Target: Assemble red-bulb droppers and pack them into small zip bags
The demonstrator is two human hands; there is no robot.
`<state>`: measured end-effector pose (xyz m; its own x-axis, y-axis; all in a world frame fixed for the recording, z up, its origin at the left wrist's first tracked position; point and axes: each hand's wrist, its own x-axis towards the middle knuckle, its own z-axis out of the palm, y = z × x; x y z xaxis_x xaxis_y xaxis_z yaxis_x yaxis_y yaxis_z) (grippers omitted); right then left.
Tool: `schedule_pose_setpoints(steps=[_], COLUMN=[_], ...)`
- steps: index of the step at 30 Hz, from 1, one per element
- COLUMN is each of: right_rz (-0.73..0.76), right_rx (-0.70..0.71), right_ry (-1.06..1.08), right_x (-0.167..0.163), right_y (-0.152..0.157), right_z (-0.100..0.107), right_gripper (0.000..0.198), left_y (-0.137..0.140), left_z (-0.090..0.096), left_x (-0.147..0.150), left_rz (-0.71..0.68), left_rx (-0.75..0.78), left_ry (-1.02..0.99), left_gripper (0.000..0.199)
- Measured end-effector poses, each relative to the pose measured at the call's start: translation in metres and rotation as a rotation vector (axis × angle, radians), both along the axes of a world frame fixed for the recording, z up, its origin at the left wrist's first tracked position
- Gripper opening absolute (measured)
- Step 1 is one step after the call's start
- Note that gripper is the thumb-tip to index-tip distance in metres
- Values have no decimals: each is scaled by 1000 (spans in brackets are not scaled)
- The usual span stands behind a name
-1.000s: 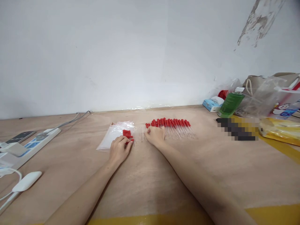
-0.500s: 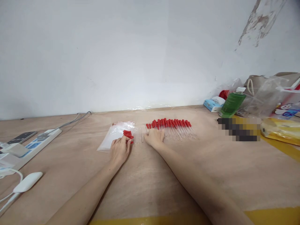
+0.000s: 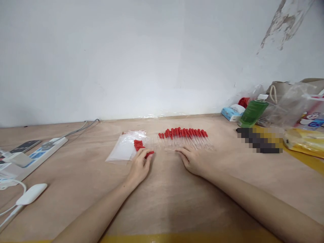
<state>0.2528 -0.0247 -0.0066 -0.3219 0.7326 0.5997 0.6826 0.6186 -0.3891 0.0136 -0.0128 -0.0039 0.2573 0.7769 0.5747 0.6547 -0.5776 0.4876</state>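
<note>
At the left edge lies a power strip (image 3: pixel 37 155). Left of centre, loose red bulbs (image 3: pixel 138 144) rest by clear bags (image 3: pixel 117 150); just below, the left hand (image 3: pixel 140 166) pinches a single red bulb (image 3: pixel 150 154). Right of centre, the right hand (image 3: pixel 192 160) pinches a thin clear tube (image 3: pixel 170 150) below red-topped droppers (image 3: pixel 192 132). A green bottle (image 3: pixel 253 112) is farther right.

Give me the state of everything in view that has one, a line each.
Left hand, fingers closed on a red cap
Right hand, fingers closed on a thin clear tube
Red-topped droppers, capped, laid in a row
Loose red caps, heaped
Plastic bags, lying flat
Green bottle, lid on
Power strip, plugs inserted
Tissue pack, opened
</note>
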Motion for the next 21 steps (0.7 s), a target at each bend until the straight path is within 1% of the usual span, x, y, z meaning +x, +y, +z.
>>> schedule_pose_setpoints(steps=[4,7,12,21], right_rz=[-45,-40,8,77], right_rx=[-28,-41,-14,2], right_ry=[-9,-14,-56,-112], right_x=[9,3,-5,-2], right_y=[-16,-20,-20,-20], right_z=[-5,-5,-7,-8], right_gripper=[17,16,17,15], left_y=[-14,-17,-17,-15], left_z=[-5,-6,-4,-9], left_x=[18,21,19,18], left_rz=[-129,-169,-182,-198], left_rx=[-216,-315,-343,-380], left_ry=[-88,-102,-137,-142], left_gripper=[13,15,16,22])
